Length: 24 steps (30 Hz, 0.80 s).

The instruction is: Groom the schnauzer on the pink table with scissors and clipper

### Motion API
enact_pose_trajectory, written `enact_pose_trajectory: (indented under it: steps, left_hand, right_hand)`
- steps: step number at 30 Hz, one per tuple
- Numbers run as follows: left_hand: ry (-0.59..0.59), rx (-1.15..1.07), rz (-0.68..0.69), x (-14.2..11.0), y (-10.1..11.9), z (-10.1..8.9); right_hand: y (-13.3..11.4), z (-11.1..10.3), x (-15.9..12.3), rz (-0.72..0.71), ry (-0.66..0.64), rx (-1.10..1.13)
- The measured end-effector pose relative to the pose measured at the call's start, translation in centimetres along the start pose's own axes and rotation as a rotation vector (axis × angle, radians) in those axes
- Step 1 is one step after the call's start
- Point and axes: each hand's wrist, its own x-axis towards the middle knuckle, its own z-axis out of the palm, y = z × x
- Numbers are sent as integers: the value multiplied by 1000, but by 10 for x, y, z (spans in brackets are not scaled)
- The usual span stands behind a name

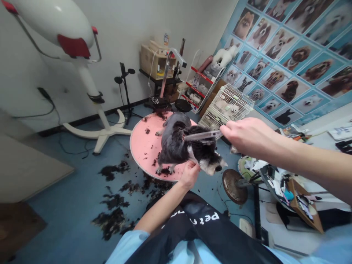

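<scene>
A black and grey dog (176,141) with a pale muzzle stands on a round pink grooming table (141,146), its head toward the lower right. My left hand (189,175) is closed on the pale fur under the dog's chin and neck. Above the head, my right hand (242,135) grips one end of a long, flat grey tool (200,135). The tool lies across the dark fur at the back of the neck; whether it is a comb or scissors is unclear. Dark clippings (165,171) are scattered around the paws.
Clumps of cut fur (112,216) cover the blue floor. A white stand dryer (101,121) stands left, a grooming arm (166,69) behind the table. White cages (231,104) and a shelf cart (202,86) are at the back. A round stool (235,187) and cluttered tool tray (286,194) stand right.
</scene>
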Motion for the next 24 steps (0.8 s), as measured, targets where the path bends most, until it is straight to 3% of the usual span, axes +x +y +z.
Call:
enact_pose_trajectory:
  steps: [3, 5, 6, 9, 12, 15, 18, 22, 24]
  left_hand:
    - [29, -108, -34, -10, 18, -1]
    - [4, -141, -62, -12, 27, -5]
    - [-9, -133, -74, -11, 29, -8]
    - [-21, -31, -125, -7, 31, -22]
    - [-18, 48, -175, -4, 31, -31]
    - [12, 72, -121, -3, 38, -29]
    - [47, 39, -93, 4, 45, -20]
    - [101, -13, -158, 15, 46, -12]
    - [110, 43, -177, 18, 44, -10]
  right_hand:
    - [15, 58, 0, 348, 172, 413]
    - [-2, 113, -4, 612, 276, 1009]
    - [-22, 142, -7, 710, 249, 1349]
    - [-104, 219, -26, 647, 89, 1642]
    - [-176, 261, -61, 668, 26, 2188]
    - [-200, 254, -96, 512, 72, 2275]
    - [-189, 212, -108, 245, 35, 2130]
    - [-178, 164, -71, -192, -208, 2163]
    - [-182, 153, -39, -244, -280, 2247]
